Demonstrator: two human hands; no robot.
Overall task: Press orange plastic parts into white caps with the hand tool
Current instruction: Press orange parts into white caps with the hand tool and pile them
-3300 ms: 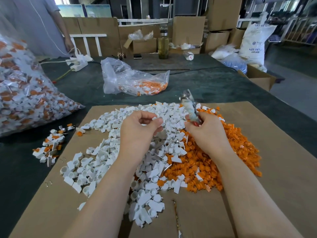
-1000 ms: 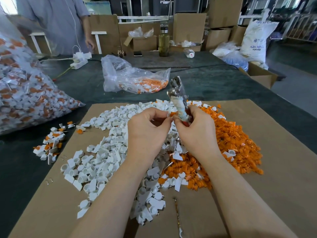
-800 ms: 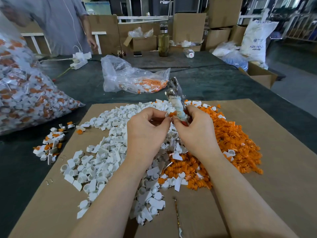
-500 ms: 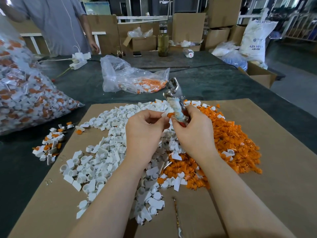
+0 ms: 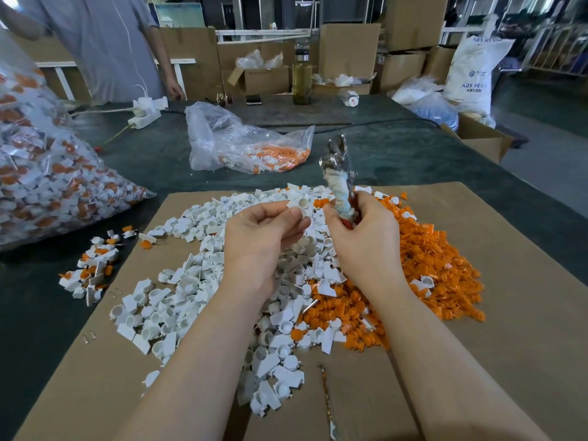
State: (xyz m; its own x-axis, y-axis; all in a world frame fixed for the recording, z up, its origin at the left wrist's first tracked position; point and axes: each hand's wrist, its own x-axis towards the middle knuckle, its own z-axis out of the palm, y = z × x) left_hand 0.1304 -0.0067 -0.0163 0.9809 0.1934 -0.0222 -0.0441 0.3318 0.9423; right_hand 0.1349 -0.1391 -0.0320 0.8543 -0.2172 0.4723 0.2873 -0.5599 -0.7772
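My left hand [image 5: 259, 237] pinches a single white cap [image 5: 299, 203] between thumb and fingertips, its open cup facing up. Just to its right, my right hand [image 5: 362, 237] grips the hand tool [image 5: 339, 173], metal pliers whose handles are wrapped in white cloth; the jaws point up and away. Both hands hover over a heap of white caps [image 5: 197, 281] on the left of a cardboard sheet [image 5: 509, 313]. A heap of orange parts [image 5: 429, 265] lies to the right. I cannot tell whether an orange part sits in the held cap.
A large clear bag of assembled caps [image 5: 47, 173] fills the left. A small pile of finished pieces [image 5: 92, 265] lies on the dark table. A half-empty plastic bag [image 5: 241, 144] sits beyond the cardboard. A person [image 5: 105, 43] stands at far left; boxes and a bottle [image 5: 301, 78] stand behind.
My left hand has drawn slightly apart from the tool, and the white cap now shows at its fingertips. The tool stays upright in my right hand.
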